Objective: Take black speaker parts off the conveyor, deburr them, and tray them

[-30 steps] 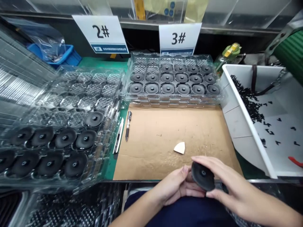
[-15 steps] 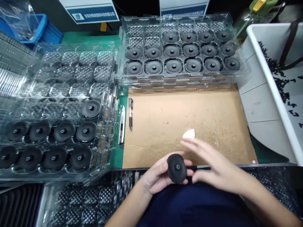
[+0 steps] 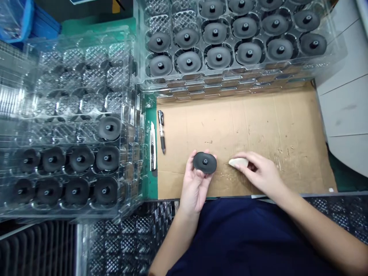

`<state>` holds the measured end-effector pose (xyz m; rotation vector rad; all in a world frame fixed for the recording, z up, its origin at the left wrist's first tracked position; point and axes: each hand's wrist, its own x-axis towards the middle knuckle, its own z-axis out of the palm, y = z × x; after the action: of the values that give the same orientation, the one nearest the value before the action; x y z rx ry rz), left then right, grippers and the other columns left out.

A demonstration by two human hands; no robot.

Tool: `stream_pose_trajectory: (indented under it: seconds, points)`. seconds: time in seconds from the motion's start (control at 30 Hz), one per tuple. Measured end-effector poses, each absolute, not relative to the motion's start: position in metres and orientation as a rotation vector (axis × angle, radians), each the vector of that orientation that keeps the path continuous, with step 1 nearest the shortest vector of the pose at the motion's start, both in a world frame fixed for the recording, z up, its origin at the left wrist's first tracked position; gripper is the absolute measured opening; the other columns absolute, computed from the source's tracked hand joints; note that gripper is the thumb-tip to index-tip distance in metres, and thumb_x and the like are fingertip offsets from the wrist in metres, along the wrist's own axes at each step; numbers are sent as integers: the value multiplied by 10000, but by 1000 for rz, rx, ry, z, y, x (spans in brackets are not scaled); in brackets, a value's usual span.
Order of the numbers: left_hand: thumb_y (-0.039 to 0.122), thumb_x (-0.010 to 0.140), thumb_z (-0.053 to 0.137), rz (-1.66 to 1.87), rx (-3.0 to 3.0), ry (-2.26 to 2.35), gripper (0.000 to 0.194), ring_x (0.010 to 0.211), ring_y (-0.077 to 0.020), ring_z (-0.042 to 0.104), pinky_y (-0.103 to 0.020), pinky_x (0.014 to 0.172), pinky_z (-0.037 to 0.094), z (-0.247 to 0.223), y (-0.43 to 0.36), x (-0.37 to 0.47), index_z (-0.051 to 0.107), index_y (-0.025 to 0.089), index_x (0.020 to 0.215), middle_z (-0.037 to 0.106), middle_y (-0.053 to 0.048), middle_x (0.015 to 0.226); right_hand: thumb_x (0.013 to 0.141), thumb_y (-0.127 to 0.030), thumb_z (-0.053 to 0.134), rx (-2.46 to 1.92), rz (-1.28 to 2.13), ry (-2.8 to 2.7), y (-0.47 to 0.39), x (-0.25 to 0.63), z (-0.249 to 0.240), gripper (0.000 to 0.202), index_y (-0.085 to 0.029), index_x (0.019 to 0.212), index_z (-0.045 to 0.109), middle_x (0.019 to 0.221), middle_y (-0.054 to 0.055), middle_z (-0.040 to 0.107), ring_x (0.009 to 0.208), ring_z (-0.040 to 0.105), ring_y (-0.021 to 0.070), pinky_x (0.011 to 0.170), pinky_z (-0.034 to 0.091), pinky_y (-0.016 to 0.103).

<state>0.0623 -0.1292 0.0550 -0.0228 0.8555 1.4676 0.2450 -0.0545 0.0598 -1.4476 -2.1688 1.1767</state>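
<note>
My left hand [image 3: 196, 184] holds a black oval rubber-like part [image 3: 211, 167] with a small raised stem at its middle, its stem side facing up. Between the thumb and fingers of my right hand [image 3: 260, 172] is a small whitish flat piece [image 3: 238, 162] with a curved edge; its material is unclear. Both hands are over the brown cardboard sheet [image 3: 244, 122], with a gap between the black part and the whitish piece.
A clear tray stack [image 3: 198, 82] with black parts stands at the back. Another clear tray [image 3: 94, 101] at left holds several alike. A pen [image 3: 161, 132] and a utility knife [image 3: 153, 147] lie beside each other. A blue bin [image 3: 43, 25] is far left.
My right hand has closed on the whitish piece, which lay on the cardboard before. My left hand has moved forward with the black part and tilted it. The view has shifted.
</note>
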Motion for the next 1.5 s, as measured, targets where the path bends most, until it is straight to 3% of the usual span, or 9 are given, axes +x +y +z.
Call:
stream_pose_trajectory:
  seconds: [0.1,0.2,0.4,0.5,0.63,0.83,1.17,1.33,1.5]
  points:
    - [259,775,696,1489,19,920,506,1210,-259,502,-418,1053,365,47,-125,68,461,265,1224,529,-103,1289,871,-291,535,-1427,1455,-1948,-42,224,73,191,-229,1027,626,981,22,662,763,610,147,610,475,246]
    - [225,786,681,1509,39,962,478,1216,-232,495,-349,1010,417,43,-126,73,478,270,1217,534,-93,1283,885,-251,499,-1373,1401,-1954,-45,202,81,169,-211,986,629,962,19,672,801,612,143,635,463,234]
    - [189,760,704,1506,23,959,486,1191,-223,518,-301,958,461,42,-128,73,503,278,1194,548,-77,1265,861,-228,536,-1425,1329,-2101,-56,194,80,131,-211,917,653,811,-13,679,625,579,99,557,424,208]
    - [190,764,699,1489,5,965,481,1163,-231,543,-320,945,472,42,-127,72,500,292,1189,553,-69,1256,878,-240,518,-1379,1326,-2099,-56,197,78,160,-214,970,646,879,-2,683,690,599,105,582,436,206]
    - [215,742,724,1475,22,989,507,1192,-233,518,-316,965,452,44,-125,72,498,293,1190,544,-72,1271,864,-234,537,-1380,1387,-2097,-54,196,78,145,-224,955,649,837,-25,682,607,574,88,551,431,202]
    - [260,723,743,1426,13,1022,525,1191,-252,517,-378,991,428,47,-124,71,495,320,1182,534,-57,1281,889,-237,509,-1287,1394,-2070,-56,196,78,163,-217,982,641,908,-1,688,728,615,110,603,452,210]
    - [271,670,786,1438,109,1041,610,1162,-232,540,-311,949,444,45,-122,73,484,305,1199,545,-71,1267,883,-235,514,-1271,1263,-2085,-45,200,68,154,-194,938,652,875,12,686,770,623,135,695,470,234]
    - [329,685,770,1349,144,1016,626,1030,-198,610,-258,854,496,59,-126,81,504,242,1245,593,-85,1202,906,-196,453,-1264,1019,-2015,-42,208,94,269,-168,1138,588,1054,60,628,949,578,162,852,443,296]
    - [266,723,743,1226,99,1003,543,996,-163,616,-225,816,518,77,-135,91,540,260,1227,613,-52,1192,901,-166,439,-1018,1195,-2153,-73,210,124,219,-158,1045,605,937,39,645,855,588,141,774,466,267]
